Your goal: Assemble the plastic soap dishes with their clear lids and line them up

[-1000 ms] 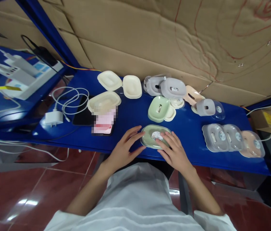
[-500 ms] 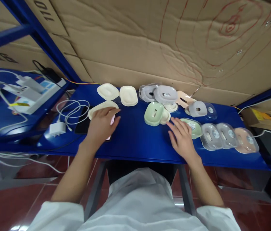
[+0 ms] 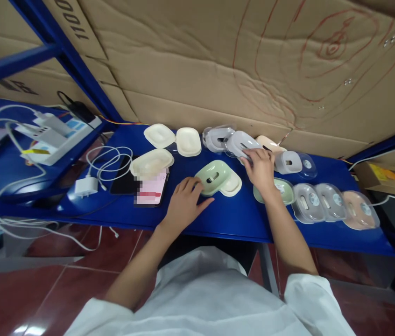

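My left hand rests with its fingertips at the left edge of a light green soap dish, thumb spread apart. Partly under that dish lies a cream oval tray. Further back, my right hand has its fingers and thumb at the near right edge of a pale lilac soap dish, which sits tilted. Another lilac dish with a clear cover is just left of it. Below my right wrist lies a green dish under a clear lid, partly hidden by the forearm.
Cream dishes and a phone lie on the left. A white charger with a coiled cable is beside them. Grey lidded dishes and a peach one line the right. A cardboard wall stands behind.
My left hand has moved right from the cream dish to the green dish, which now lies nearer and turned. My right hand has moved back to the lilac dish, which has tilted.
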Demonstrator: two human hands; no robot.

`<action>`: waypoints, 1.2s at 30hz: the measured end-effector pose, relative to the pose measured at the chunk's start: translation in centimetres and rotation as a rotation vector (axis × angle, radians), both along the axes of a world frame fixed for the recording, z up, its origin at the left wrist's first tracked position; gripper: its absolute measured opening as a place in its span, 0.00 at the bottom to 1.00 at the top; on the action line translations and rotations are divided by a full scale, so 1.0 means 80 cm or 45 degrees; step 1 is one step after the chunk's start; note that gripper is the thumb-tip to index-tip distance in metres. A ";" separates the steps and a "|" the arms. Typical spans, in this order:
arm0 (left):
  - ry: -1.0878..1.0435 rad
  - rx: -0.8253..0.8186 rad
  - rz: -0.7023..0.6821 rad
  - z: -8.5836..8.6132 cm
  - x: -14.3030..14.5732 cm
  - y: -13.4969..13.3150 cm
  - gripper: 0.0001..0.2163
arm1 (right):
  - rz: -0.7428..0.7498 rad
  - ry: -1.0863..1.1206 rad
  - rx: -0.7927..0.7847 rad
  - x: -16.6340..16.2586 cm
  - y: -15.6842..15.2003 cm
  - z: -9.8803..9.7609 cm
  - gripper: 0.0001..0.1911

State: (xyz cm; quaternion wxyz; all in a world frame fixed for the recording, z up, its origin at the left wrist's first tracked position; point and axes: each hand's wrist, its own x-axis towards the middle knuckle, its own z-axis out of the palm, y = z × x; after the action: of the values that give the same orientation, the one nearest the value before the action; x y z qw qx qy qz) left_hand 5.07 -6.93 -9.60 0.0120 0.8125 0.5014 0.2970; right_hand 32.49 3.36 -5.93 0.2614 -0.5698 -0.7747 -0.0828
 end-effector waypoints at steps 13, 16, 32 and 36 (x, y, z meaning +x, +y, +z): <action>-0.312 -0.352 -0.322 -0.001 -0.057 -0.077 0.10 | 0.637 -0.057 0.002 -0.055 -0.153 0.014 0.14; -0.395 -0.364 -0.255 -0.006 -0.062 -0.090 0.21 | 0.563 0.001 -0.055 -0.062 -0.205 -0.014 0.15; -0.216 -0.118 -0.191 -0.018 -0.034 -0.090 0.28 | 0.439 0.368 -0.029 -0.056 -0.233 -0.048 0.16; -0.066 0.009 0.009 -0.007 -0.041 -0.064 0.08 | 0.210 0.407 0.109 -0.041 -0.238 -0.060 0.15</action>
State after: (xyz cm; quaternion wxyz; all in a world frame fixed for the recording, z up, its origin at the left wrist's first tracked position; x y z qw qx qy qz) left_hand 1.80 -12.08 -10.13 0.0212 0.8027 0.5029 0.3198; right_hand 29.23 -15.69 -10.77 0.4111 -0.4988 -0.7630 -0.0024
